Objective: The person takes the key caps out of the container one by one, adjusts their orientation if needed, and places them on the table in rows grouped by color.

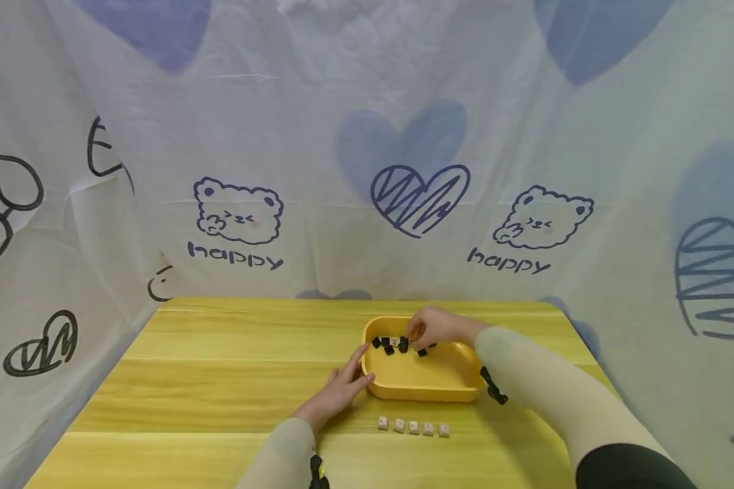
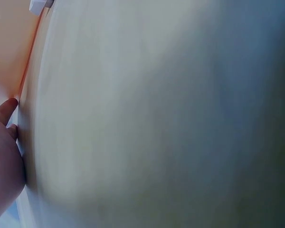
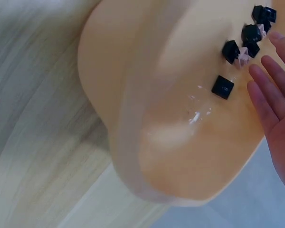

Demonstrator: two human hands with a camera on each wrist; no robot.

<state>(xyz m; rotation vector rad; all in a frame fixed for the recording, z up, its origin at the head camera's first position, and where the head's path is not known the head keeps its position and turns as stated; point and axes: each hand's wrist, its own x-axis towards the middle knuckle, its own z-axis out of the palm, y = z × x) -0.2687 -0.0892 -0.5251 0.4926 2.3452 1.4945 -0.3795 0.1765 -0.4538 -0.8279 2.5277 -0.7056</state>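
A yellow tray stands on the table, with several black keycaps and a few pale ones grouped toward its far side. My right hand reaches over the far rim, fingers down among the keycaps. In the right wrist view its fingers look fairly straight beside the black keycaps; no keycap shows in them, and the thumb is not clearly seen. At the tray's left end my left hand touches the wall with spread fingers. In the left wrist view the left hand shows only at the edge.
In front of the tray lies a row of several white keycaps. The wood-grain table extends to the left. Behind it hangs a pale cloth printed with hearts and bears.
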